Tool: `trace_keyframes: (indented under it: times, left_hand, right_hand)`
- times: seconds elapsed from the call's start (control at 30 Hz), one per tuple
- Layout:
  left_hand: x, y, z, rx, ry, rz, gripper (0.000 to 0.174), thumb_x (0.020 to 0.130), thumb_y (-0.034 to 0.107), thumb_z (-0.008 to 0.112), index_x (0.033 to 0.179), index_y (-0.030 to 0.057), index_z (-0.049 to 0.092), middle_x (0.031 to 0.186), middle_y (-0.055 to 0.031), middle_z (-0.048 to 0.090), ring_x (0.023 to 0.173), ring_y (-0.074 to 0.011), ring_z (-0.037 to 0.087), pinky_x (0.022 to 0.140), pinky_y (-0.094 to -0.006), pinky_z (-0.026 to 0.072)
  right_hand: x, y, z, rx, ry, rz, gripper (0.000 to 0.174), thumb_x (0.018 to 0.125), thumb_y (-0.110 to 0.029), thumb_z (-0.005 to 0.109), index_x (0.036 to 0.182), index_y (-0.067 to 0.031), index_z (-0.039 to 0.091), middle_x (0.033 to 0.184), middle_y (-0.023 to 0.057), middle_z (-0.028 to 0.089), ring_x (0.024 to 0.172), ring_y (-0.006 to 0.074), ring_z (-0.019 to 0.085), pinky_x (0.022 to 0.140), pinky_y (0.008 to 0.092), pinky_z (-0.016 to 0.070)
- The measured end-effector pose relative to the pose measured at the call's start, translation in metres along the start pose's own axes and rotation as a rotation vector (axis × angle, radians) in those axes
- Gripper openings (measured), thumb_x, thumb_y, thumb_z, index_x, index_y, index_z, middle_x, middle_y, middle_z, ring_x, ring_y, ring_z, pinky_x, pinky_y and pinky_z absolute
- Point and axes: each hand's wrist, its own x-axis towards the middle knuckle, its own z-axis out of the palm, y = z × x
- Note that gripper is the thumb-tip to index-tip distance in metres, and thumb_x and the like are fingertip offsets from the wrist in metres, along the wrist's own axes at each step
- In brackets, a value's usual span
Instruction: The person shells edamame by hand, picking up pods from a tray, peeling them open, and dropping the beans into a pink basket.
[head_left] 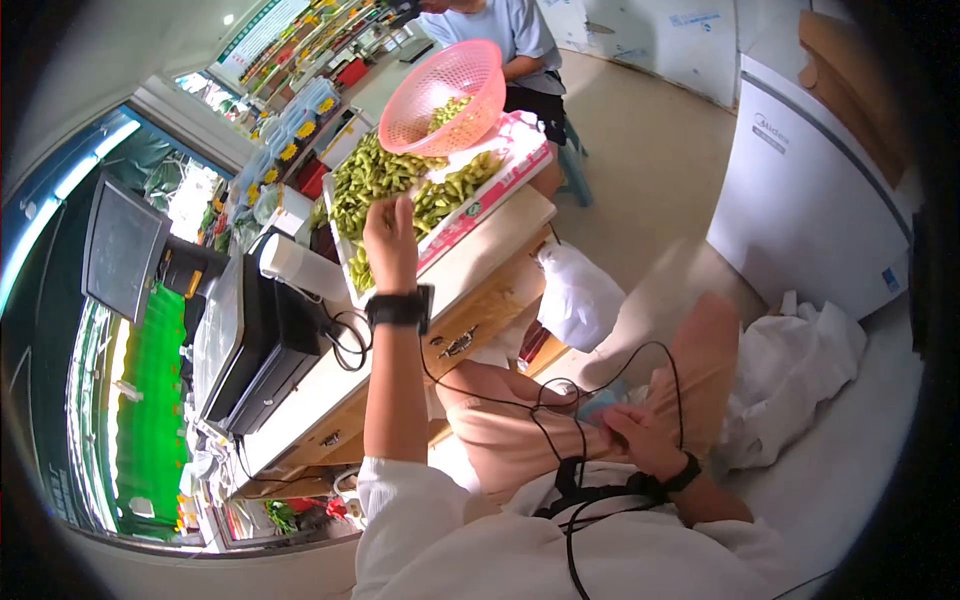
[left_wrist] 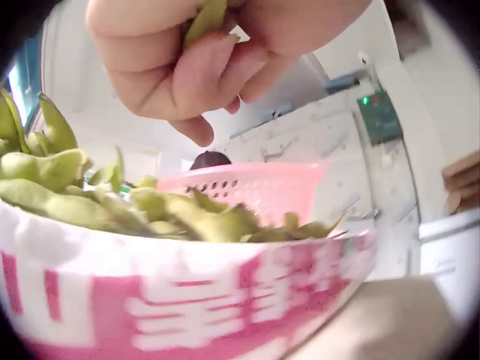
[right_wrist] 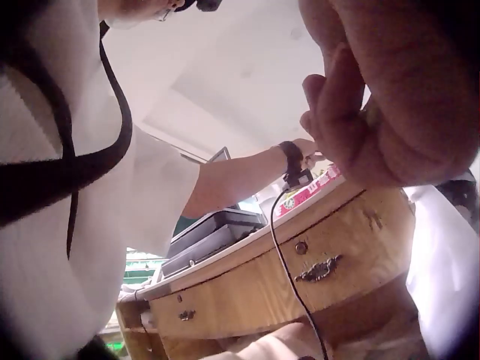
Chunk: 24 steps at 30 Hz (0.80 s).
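Note:
Green bean pods (head_left: 375, 185) (left_wrist: 60, 202) fill a shallow pink-and-white box (head_left: 490, 205) (left_wrist: 187, 300) on the table. My left hand (head_left: 391, 240) (left_wrist: 217, 60) is above the near side of the box, its curled fingers pinching one green pod (left_wrist: 208, 19). A pink perforated basket (head_left: 440, 100) (left_wrist: 281, 187) stands tilted at the far side of the box, with some pods inside. Over my lap is my right hand (head_left: 640, 438) (right_wrist: 397, 97), fingers loosely curled; no object shows in it. A light blue thing (head_left: 597, 404) lies close to its fingertips.
Left of the box are a white cylinder (head_left: 300, 268), black equipment (head_left: 262, 340) and a screen (head_left: 125, 245). A person (head_left: 500, 40) sits beyond the basket. White bags (head_left: 577, 300) hang and lie at right, near a white fridge (head_left: 810, 190). A black cable crosses my lap.

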Motion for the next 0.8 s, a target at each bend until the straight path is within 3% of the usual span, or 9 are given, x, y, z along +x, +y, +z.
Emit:
trace_keyframes:
  times: [0.07,0.13,0.2,0.27,0.33,0.47,0.53,0.67,0.8]
  left_hand:
    - [-0.031,0.024,-0.014,-0.156,-0.27,-0.271,0.026,0.094,0.024,0.053,0.091,-0.001,0.061,0.067,0.0002,0.055,0.059,-0.0059,0.043,0.053,-0.0217,0.0357]
    - [-0.083,0.067,-0.022,-0.417,-0.46,-0.468,0.027,0.096,0.023,0.046,0.094,0.0008,0.062,0.066,0.0012,0.055,0.056,-0.0037,0.041,0.052,-0.0182,0.0319]
    - [-0.138,0.09,-0.02,-0.378,-0.571,-0.427,0.03,0.098,0.024,0.044,0.102,-0.0005,0.061,0.068,0.0021,0.055,0.057,-0.0037,0.041,0.053,-0.0181,0.0331]
    - [-0.185,0.095,-0.026,-0.506,-0.795,-0.575,0.032,0.098,0.025,0.043,0.113,0.0003,0.057,0.087,-0.0012,0.055,0.068,-0.0053,0.046,0.058,-0.0187,0.0364]
    - [-0.232,0.094,-0.024,-0.591,-0.869,-0.644,0.034,0.099,0.024,0.04,0.121,-0.0001,0.051,0.096,-0.0016,0.056,0.076,-0.006,0.05,0.066,-0.0181,0.0401]
    - [-0.28,0.09,-0.023,-0.741,-0.818,-0.767,0.038,0.1,0.023,0.037,0.129,0.0005,0.044,0.107,-0.0023,0.057,0.068,-0.0031,0.042,0.056,-0.0156,0.0342]
    - [-0.289,0.095,-0.027,-0.717,-0.727,-0.866,0.039,0.1,0.024,0.037,0.131,0.0008,0.043,0.106,-0.0023,0.057,0.065,-0.0029,0.038,0.054,-0.0159,0.031]
    - [-0.294,0.09,-0.032,-0.794,-0.726,-0.824,0.043,0.1,0.027,0.035,0.131,-0.0016,0.043,0.102,-0.0025,0.057,0.068,-0.0045,0.044,0.057,-0.0171,0.0366]
    - [-0.296,0.08,-0.031,-0.853,-0.6,-0.955,0.041,0.101,0.028,0.034,0.123,-0.0025,0.048,0.096,-0.0023,0.057,0.07,-0.006,0.048,0.061,-0.0193,0.0403]
  right_hand:
    - [-0.002,-0.006,0.0,-0.056,-0.093,-0.146,0.025,0.094,-0.025,0.051,0.099,-0.0028,0.063,0.071,-0.004,0.051,0.06,0.0032,0.044,0.051,0.0186,0.0355]
    - [-0.004,-0.01,0.003,-0.041,-0.113,-0.152,0.024,0.093,-0.022,0.053,0.104,-0.0026,0.062,0.072,-0.005,0.05,0.061,0.0026,0.044,0.052,0.018,0.0358]
    - [-0.007,-0.015,0.007,-0.033,-0.131,-0.156,0.026,0.092,-0.02,0.056,0.109,-0.0024,0.062,0.073,-0.0059,0.05,0.063,0.0021,0.044,0.053,0.0174,0.0361]
    - [-0.008,-0.02,0.013,-0.175,-0.129,-0.248,0.024,0.089,-0.018,0.06,0.107,-0.0015,0.062,0.075,-0.007,0.049,0.066,0.0017,0.044,0.055,0.0168,0.0364]
    - [0.001,-0.006,0.015,-0.243,-0.103,-0.339,0.027,0.088,-0.019,0.063,0.108,-0.0005,0.06,0.077,-0.0046,0.052,0.067,0.0028,0.046,0.056,0.0179,0.0384]
    - [0.007,0.001,0.022,-0.354,-0.192,-0.345,0.025,0.087,-0.019,0.063,0.102,-0.0008,0.056,0.083,0.002,0.059,0.074,0.0064,0.056,0.063,0.0218,0.0456]
    - [0.005,0.003,0.031,-0.21,-0.192,-0.303,0.02,0.088,-0.017,0.062,0.097,-0.0011,0.055,0.081,0.0023,0.06,0.074,0.0083,0.059,0.064,0.0224,0.0465]
    - [0.015,0.017,0.024,-0.307,-0.233,-0.205,0.016,0.088,-0.013,0.06,0.096,-0.0003,0.054,0.071,0.0016,0.057,0.068,0.009,0.059,0.062,0.0231,0.0465]
    - [0.013,0.014,0.03,-0.044,-0.138,-0.211,0.018,0.086,-0.016,0.065,0.093,-0.0025,0.054,0.08,-0.0002,0.057,0.069,0.0072,0.058,0.06,0.0205,0.0444]
